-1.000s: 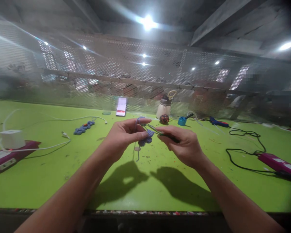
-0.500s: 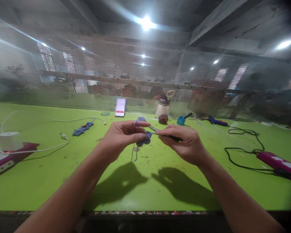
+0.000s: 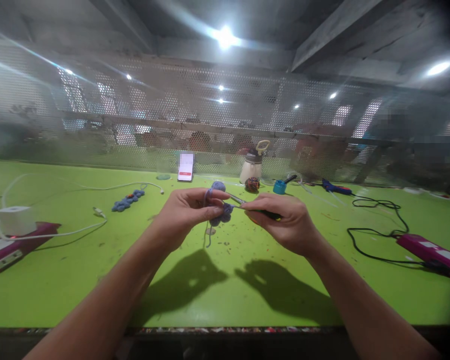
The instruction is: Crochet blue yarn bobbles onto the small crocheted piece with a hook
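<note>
Between thumb and fingers, my left hand pinches a small blue-purple crochet piece. Yarn loops over its index finger, and a loose tail hangs below the piece. My right hand is closed around the dark handle of a crochet hook, whose metal shaft points left toward my left fingers. A strand runs from the piece to the right fingertips. Just behind the left fingers lies a ball of blue-purple yarn. The hook's very tip is too small to make out against the yarn.
On the green table stand a phone, a bottle, a dark yarn ball and a blue pot. A finished blue crochet strip lies left. A glue gun and power strips with cables flank the sides.
The crochet piece has shifted slightly left and tilted in my left fingers. The right hand and hook stay nearly in place, with a little more strand between hook and piece.
</note>
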`<state>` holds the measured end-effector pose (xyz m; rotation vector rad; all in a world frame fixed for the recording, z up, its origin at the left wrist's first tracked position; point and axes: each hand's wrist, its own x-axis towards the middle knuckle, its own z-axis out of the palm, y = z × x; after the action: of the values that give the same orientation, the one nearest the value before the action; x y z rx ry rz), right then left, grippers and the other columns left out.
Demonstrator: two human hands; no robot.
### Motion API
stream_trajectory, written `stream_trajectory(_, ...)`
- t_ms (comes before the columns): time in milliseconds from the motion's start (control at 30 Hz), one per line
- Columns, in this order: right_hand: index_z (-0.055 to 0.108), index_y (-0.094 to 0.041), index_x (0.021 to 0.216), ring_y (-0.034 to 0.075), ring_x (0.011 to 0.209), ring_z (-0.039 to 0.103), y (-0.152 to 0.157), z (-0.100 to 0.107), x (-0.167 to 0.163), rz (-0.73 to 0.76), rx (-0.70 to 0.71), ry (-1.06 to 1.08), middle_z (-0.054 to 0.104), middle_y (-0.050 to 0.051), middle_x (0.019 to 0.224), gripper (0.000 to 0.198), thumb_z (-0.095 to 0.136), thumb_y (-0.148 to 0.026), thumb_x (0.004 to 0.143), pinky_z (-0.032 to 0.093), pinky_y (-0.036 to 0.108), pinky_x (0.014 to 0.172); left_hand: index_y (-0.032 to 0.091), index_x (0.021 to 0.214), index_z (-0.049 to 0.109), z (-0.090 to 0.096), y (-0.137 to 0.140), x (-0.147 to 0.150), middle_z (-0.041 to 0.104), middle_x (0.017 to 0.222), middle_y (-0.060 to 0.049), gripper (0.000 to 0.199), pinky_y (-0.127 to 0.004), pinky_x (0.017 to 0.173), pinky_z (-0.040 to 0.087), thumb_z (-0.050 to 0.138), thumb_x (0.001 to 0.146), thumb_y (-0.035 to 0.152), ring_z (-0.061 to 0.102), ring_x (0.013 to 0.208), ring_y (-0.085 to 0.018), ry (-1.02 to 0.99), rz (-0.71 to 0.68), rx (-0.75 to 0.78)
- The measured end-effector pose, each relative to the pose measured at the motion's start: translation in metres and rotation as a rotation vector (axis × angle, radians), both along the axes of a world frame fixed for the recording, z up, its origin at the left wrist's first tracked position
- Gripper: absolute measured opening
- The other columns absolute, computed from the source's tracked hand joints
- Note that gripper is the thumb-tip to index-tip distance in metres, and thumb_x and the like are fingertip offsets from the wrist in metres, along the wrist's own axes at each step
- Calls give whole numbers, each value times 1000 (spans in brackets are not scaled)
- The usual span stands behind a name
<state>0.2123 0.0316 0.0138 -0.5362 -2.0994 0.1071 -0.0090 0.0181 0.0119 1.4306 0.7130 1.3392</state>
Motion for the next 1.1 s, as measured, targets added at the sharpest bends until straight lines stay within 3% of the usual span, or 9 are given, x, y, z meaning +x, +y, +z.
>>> stream_trajectory(167,76,-19,94,17,68,63,0,-1,0,-9,-25,11,71,6,77,15,62,-18,89,50,33,64,18,68,73,-1,1,2,71,64,-3,7,-28,62,50,79,66,17,63,61,-14,10,26,49)
stream_trajectory(367,76,-19,94,17,67,62,1,-3,-1,-7,-37,23,70,6,76,14,63,-20,88,49,33,63,16,65,69,-2,5,1,68,65,-2,12,-27,61,49,80,65,16,61,62,-13,-22,0,57)
stream_trajectory(567,76,-19,93,15,61,59,-1,-2,-4,30,-66,34,69,4,71,14,63,-17,87,46,30,57,15,71,67,-3,6,2,68,64,-1,15,-27,61,50,81,65,14,64,61,-13,-23,-8,14)
stream_trajectory(667,77,-19,91,14,62,60,-2,-2,-5,40,-116,56,70,4,72,14,64,-17,85,46,29,57,15,85,67,-2,5,2,70,68,-1,25,-29,63,51,82,64,13,66,64,-15,-31,-11,-24)
stream_trajectory(800,77,-19,89,11,54,53,-2,-5,-8,77,-289,129,67,3,69,12,67,-19,83,42,27,48,13,113,64,-1,4,2,68,70,0,51,-30,66,51,82,65,13,67,68,-16,-19,-17,-41)
stream_trajectory(967,76,-16,89,6,40,41,1,-10,-13,150,-656,254,56,-2,56,14,72,-25,79,31,23,37,7,125,57,-1,4,3,66,68,-1,65,-30,65,50,82,66,16,63,64,-15,30,-6,-21)
stream_trajectory(1100,72,-17,110,4,38,39,3,-13,-15,185,-779,263,53,-5,55,30,70,-25,80,27,21,37,5,138,45,-2,5,4,66,68,-1,78,-30,63,50,79,68,16,61,62,-15,88,-55,-33)
